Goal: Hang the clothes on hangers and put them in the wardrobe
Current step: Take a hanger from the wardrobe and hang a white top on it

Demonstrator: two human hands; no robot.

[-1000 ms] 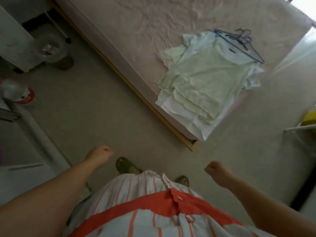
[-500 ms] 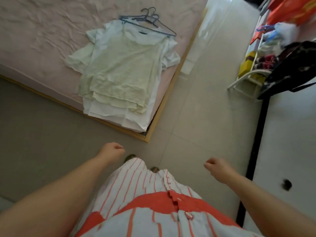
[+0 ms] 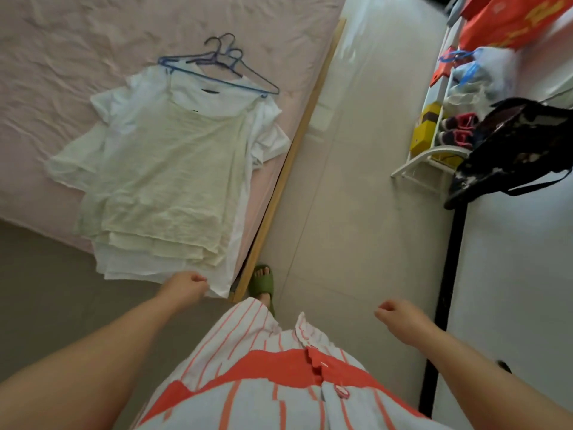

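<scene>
My striped orange-and-white dress (image 3: 248, 383) filled the bottom of the view, and both my bare arms reached out past it. My left hand (image 3: 185, 287) hung at the near corner of the bed (image 3: 77, 51), its fingers curled loosely in; it sat right at the hem of the lowest white garment, but I could not tell whether it actually had hold of the cloth or only overlapped it. My right hand (image 3: 398, 315) was out over the pale tiled floor (image 3: 356, 212), well apart from the bed, fingers loosely curled and holding nothing.

Just beyond my left hand, beside the bed's wooden corner, my foot showed in a green slipper (image 3: 263, 282).

The stack of clothes (image 3: 167, 169) lay flat on the pink sheet along the bed's near edge, a pale green shirt on top of several white ones, the bottom hems hanging a little over the side. At the far end of the stack, resting on its collars, lay a bunch of blue wire hangers (image 3: 221, 68).

Across the floor from the bed stood a white rack (image 3: 428, 156) with shoes and bags, and a dark bag (image 3: 521, 144) hung just beside it.
</scene>
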